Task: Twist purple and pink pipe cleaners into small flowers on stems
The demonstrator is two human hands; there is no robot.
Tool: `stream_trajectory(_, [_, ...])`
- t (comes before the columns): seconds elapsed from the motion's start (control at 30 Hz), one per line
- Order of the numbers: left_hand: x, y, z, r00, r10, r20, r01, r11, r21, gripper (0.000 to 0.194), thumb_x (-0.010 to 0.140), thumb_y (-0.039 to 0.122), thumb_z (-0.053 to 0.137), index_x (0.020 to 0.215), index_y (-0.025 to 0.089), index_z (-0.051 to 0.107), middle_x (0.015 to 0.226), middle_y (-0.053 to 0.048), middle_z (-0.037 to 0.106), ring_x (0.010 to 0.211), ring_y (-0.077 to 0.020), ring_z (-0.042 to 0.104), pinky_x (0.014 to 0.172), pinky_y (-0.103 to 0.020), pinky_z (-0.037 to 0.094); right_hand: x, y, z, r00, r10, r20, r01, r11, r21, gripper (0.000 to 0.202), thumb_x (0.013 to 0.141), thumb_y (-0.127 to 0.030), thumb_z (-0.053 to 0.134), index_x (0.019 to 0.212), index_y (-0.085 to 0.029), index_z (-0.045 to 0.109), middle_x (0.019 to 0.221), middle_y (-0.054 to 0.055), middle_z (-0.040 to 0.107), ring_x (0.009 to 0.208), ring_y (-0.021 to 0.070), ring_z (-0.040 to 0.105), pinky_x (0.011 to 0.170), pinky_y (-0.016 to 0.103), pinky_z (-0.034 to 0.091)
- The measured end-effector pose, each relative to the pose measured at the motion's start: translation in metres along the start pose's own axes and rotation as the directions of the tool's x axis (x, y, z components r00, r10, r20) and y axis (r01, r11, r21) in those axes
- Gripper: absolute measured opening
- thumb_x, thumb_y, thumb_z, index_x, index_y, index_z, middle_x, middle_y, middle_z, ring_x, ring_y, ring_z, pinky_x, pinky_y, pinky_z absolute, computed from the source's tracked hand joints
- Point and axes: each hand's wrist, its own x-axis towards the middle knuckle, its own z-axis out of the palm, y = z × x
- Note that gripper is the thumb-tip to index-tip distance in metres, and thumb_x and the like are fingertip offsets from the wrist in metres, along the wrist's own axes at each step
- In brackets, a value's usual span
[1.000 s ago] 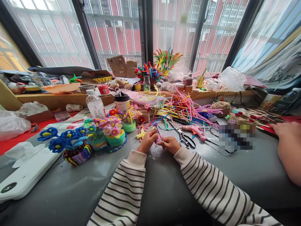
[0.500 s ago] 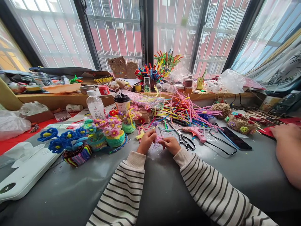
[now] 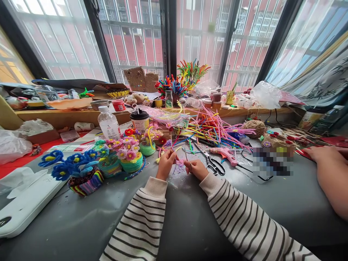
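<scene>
Near the middle of the grey table [image 3: 187, 217], my left hand [image 3: 166, 164] pinches a thin purple stem with a small purple tip. Just right of it, my right hand [image 3: 197, 169] is closed on a slim metal tool [image 3: 186, 154], whose kind is too small to tell. The hands are a little apart. Pink and purple fluff [image 3: 179, 167] lies on the table between and beneath them. Black-handled scissors [image 3: 214, 165] lie right of my right hand, beside a pink glue gun [image 3: 227, 156].
Potted blue flowers [image 3: 86, 179] and pink flowers [image 3: 132, 161] stand at the left, before a bottle [image 3: 108, 125] and a lidded cup [image 3: 140, 121]. Pipe cleaners [image 3: 214, 127] heap behind the scissors. Another person's arm [image 3: 330, 177] rests at the right edge.
My hands have moved slightly apart, and the purple stem and the metal tool have separated. More of the fluff shows between them. The other person's hand has shifted slightly left.
</scene>
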Motion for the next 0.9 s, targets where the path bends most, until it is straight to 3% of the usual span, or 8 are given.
stream_trajectory(0.07, [-0.0002, 0.0014, -0.0001, 1.0, -0.017, -0.008, 0.017, 1.0, 0.004, 0.017, 0.066, 0.031, 0.045, 0.058, 0.016, 0.046, 0.056, 0.003, 0.053, 0.045, -0.0057, 0.04, 0.048, -0.02, 0.034, -0.0002, -0.0022, -0.0002, 0.999, -0.013, -0.044, 0.012, 1.0, -0.015, 0.055, 0.063, -0.063, 0.04, 0.039, -0.015, 0.051, 0.033, -0.006, 0.025, 0.036, 0.0042, 0.024, 0.041, 0.021, 0.02])
stream_trajectory(0.17, [-0.0009, 0.0033, -0.0003, 0.999, -0.031, 0.011, 0.031, 1.0, -0.003, 0.018, 0.064, 0.033, 0.049, 0.064, 0.016, 0.052, 0.065, 0.0, 0.059, 0.05, -0.0069, 0.044, 0.049, -0.02, 0.035, -0.0003, -0.0047, -0.0004, 0.993, -0.054, -0.102, 0.052, 0.998, -0.025, 0.046, 0.061, -0.057, 0.048, 0.047, -0.014, 0.058, 0.04, -0.003, 0.04, 0.043, 0.006, 0.034, 0.046, 0.021, 0.026])
stream_trajectory(0.27, [-0.0018, 0.0046, -0.0001, 0.998, -0.047, 0.033, 0.046, 0.999, 0.012, 0.02, 0.064, 0.034, 0.051, 0.067, 0.016, 0.057, 0.07, -0.002, 0.061, 0.056, -0.0087, 0.049, 0.052, -0.02, 0.037, 0.0004, -0.0027, 0.0, 0.996, -0.043, -0.078, 0.043, 0.999, -0.001, 0.039, 0.062, -0.052, 0.052, 0.059, -0.015, 0.064, 0.048, -0.002, 0.048, 0.05, 0.0077, 0.039, 0.049, 0.021, 0.029])
stream_trajectory(0.4, [-0.0022, 0.0052, 0.0004, 0.994, -0.061, 0.091, 0.06, 0.998, 0.019, 0.02, 0.064, 0.035, 0.052, 0.067, 0.016, 0.059, 0.069, -0.002, 0.061, 0.059, -0.0095, 0.05, 0.052, -0.02, 0.038, 0.0019, 0.0019, 0.002, 0.999, -0.037, -0.026, 0.038, 0.998, 0.042, 0.035, 0.059, -0.049, 0.056, 0.062, -0.014, 0.064, 0.047, -0.003, 0.045, 0.051, 0.0082, 0.04, 0.05, 0.021, 0.029])
stream_trajectory(0.53, [-0.0024, 0.0061, 0.0011, 0.991, -0.086, 0.106, 0.087, 0.996, -0.001, 0.02, 0.063, 0.035, 0.054, 0.067, 0.016, 0.059, 0.068, -0.001, 0.06, 0.059, -0.0093, 0.05, 0.053, -0.02, 0.039, 0.0012, -0.0009, 0.0041, 0.997, -0.05, -0.061, 0.058, 0.991, 0.124, 0.034, 0.059, -0.047, 0.057, 0.062, -0.014, 0.063, 0.051, -0.003, 0.045, 0.052, 0.0079, 0.04, 0.051, 0.021, 0.029])
stream_trajectory(0.73, [-0.0039, 0.0082, 0.003, 0.985, -0.121, 0.127, 0.125, 0.992, -0.026, 0.021, 0.059, 0.034, 0.058, 0.067, 0.015, 0.06, 0.066, -0.001, 0.06, 0.064, -0.0115, 0.053, 0.058, -0.022, 0.041, -0.0011, -0.0067, 0.0068, 0.99, 0.136, -0.041, -0.119, 0.95, 0.288, 0.036, 0.055, -0.049, 0.059, 0.065, -0.014, 0.061, 0.037, -0.009, 0.022, 0.036, 0.0033, 0.019, 0.038, 0.02, 0.013])
stream_trajectory(0.9, [-0.0015, 0.0063, 0.0014, 0.992, -0.126, 0.022, 0.126, 0.991, -0.044, 0.023, 0.059, 0.036, 0.057, 0.071, 0.016, 0.06, 0.069, -0.001, 0.062, 0.058, -0.0092, 0.051, 0.055, -0.021, 0.039, -0.0015, -0.0053, 0.0076, 0.991, 0.132, 0.003, -0.126, 0.943, 0.308, 0.033, 0.054, -0.046, 0.061, 0.063, -0.015, 0.06, 0.037, -0.009, 0.022, 0.036, 0.0027, 0.016, 0.038, 0.021, 0.011])
